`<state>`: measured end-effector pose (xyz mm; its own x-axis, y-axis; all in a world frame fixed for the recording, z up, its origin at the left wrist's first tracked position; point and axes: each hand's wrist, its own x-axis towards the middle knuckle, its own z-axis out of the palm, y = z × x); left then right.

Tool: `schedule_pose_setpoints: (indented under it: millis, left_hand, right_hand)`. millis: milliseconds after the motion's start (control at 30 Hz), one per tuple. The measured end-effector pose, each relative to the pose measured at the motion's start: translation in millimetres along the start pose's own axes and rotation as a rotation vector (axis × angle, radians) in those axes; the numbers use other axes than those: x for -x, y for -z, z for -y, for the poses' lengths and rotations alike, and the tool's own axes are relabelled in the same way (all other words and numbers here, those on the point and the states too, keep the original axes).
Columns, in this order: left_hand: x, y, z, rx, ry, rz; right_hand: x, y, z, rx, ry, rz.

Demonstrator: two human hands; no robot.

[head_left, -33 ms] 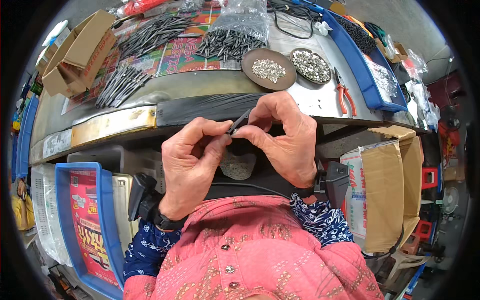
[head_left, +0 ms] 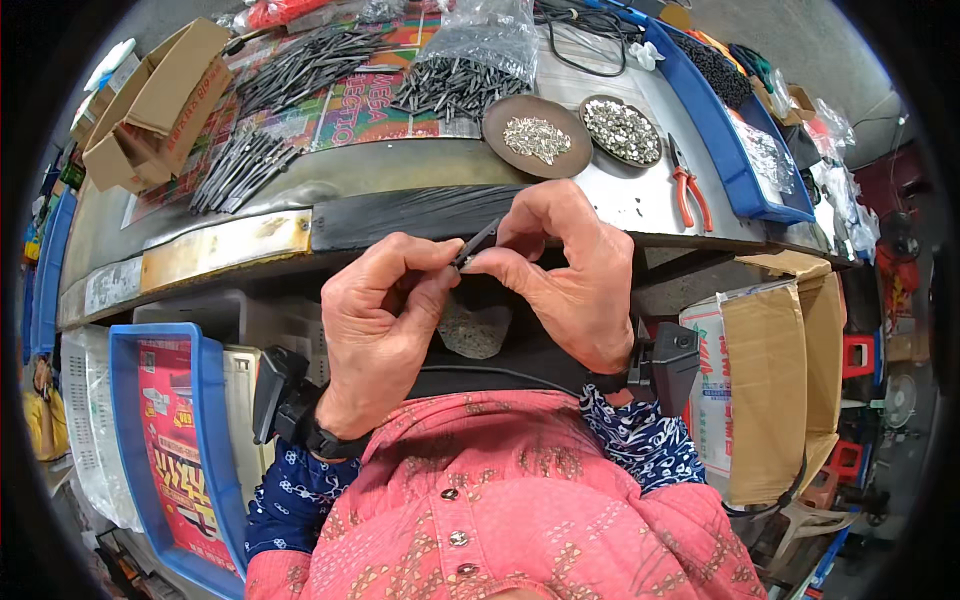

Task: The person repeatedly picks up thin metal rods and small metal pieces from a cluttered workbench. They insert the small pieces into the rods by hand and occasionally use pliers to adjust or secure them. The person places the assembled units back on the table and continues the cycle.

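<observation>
Your left hand (head_left: 380,325) pinches the lower end of a thin black part (head_left: 480,243), held just off the desk's (head_left: 420,165) front edge. Your right hand (head_left: 570,275) has thumb and index at it; can't tell if they grip. Red-handled pliers (head_left: 688,195) lie on the desk, right side.

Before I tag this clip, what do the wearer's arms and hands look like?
Left hand and right hand: no gloves. Each wrist has a black strap with a boxy black device, left and right. Forearm sleeves, left and right: navy, white-patterned, the right's print denser.
</observation>
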<state>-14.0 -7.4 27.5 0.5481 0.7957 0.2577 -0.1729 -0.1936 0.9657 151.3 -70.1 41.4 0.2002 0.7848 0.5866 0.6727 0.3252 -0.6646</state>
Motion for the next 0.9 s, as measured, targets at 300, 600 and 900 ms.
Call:
schedule_pose_setpoints:
  millis: [300,600,900]
  left_hand:
    - [-1,-4,11,0.013,0.010,-0.011]
    - [1,-8,17,0.345,0.063,-0.070]
    - [5,-9,16,0.387,0.048,-0.079]
  right_hand:
    - [-4,2,-8,0.171,0.175,-0.025]
    - [2,-17,-5,0.066,0.226,-0.035]
    - [10,-33,-7,0.155,0.310,-0.176]
